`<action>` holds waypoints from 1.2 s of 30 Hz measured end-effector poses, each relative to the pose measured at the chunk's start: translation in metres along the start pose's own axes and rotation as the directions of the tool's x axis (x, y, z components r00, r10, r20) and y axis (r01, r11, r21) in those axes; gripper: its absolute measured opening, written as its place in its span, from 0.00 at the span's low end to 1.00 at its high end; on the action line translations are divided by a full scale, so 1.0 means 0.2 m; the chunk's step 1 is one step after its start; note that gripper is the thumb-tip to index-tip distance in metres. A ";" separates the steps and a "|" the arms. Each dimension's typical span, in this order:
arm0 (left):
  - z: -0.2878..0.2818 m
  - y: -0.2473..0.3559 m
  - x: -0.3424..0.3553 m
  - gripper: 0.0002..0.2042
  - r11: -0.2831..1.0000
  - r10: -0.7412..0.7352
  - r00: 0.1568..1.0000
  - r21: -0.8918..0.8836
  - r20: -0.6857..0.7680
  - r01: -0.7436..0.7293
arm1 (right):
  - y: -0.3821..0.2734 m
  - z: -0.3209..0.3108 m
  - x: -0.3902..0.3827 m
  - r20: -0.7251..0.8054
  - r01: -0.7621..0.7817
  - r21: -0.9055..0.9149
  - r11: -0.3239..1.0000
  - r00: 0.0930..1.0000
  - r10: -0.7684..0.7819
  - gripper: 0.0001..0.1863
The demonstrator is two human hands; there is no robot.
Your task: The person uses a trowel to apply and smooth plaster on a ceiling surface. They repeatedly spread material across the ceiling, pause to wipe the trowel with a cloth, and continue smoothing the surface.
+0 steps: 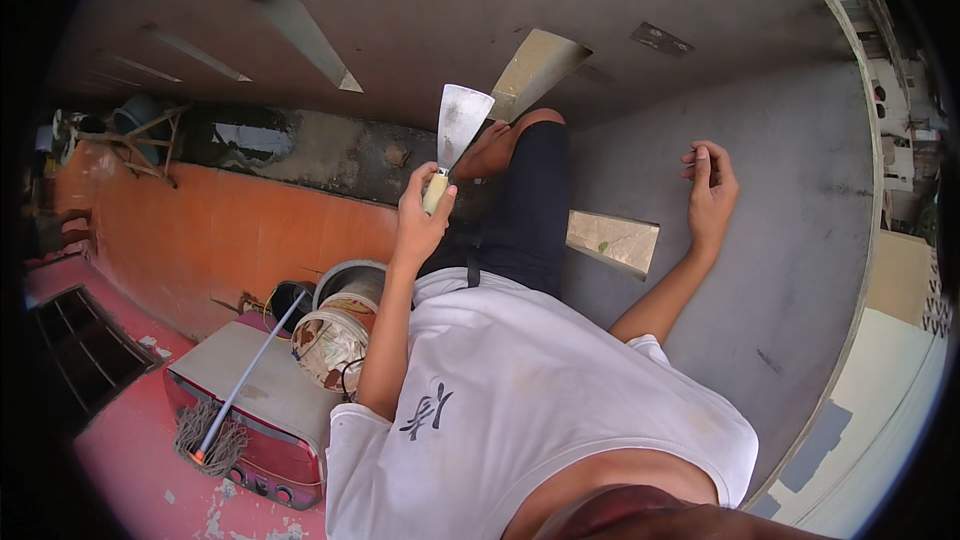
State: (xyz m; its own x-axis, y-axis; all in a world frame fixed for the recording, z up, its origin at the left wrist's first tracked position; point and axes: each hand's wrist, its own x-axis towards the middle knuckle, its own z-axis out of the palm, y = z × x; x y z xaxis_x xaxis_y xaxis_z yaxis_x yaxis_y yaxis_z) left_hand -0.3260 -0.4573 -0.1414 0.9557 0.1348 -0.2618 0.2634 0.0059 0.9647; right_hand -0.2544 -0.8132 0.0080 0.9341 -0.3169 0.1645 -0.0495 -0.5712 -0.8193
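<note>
— Shirt, white, nearest the lens. Just beyond, at left, left hand clamped round the pale handle of a scraper, broad steel blade upright and pointing far.

— And on the right?

— Right hand, raised, fingers curled loosely together, holding nothing. Near the grey concrete surface; contact impossible to tell.

— Scraper's place?

— Between the two hands, much nearer the left, in front of a dark-trousered leg. Blade apparently clear of the concrete, resting on nothing.

— Best handling, by the look of it?

— Probably this: keep that firm hold low on the handle. Lay the blade at a shallow tilt rather than edge-on, to spare the surface from gouging. Brace with the free right hand flat on the concrete. Mind the leg so close behind the steel.

— Farther off?

— At left, mop lying across a red machine, stained buckets just beside it, all against an orange wall. At the far end, rectangular slots cut in the grey slab.
</note>
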 end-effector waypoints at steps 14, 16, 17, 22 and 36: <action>0.18 0.49 0.03 0.17 0.931 0.364 0.928 -0.045 0.074 -0.362 | -0.02 0.00 0.02 0.022 -0.033 0.004 0.999 0.999 0.033 0.13; 0.19 0.53 0.05 0.17 0.903 0.430 0.901 -0.030 0.062 -0.429 | -0.01 0.00 0.02 0.016 -0.041 0.018 0.999 0.999 0.041 0.12; 0.20 0.54 0.06 0.17 0.894 0.449 0.893 -0.038 0.039 -0.447 | -0.01 0.00 0.02 0.016 -0.040 0.030 0.999 0.999 0.040 0.12; 0.20 0.63 0.08 0.19 0.910 0.405 0.912 -0.122 0.063 -0.395 | -0.03 -0.01 -0.01 -0.008 -0.092 0.069 0.993 0.996 0.093 0.12; 0.03 0.68 0.15 0.24 0.906 0.333 0.913 -0.348 0.238 -0.240 | -0.25 0.27 0.04 -0.230 0.054 0.269 0.962 0.973 0.009 0.10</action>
State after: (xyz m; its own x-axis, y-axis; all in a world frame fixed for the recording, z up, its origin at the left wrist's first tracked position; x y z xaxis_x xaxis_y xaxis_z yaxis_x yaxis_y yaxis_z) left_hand -0.2615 -0.4582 -0.0190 0.9911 -0.1105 0.0749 -0.0361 0.3180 0.9474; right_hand -0.2259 -0.7455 0.0210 0.8274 -0.4876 0.2786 0.0981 -0.3631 -0.9266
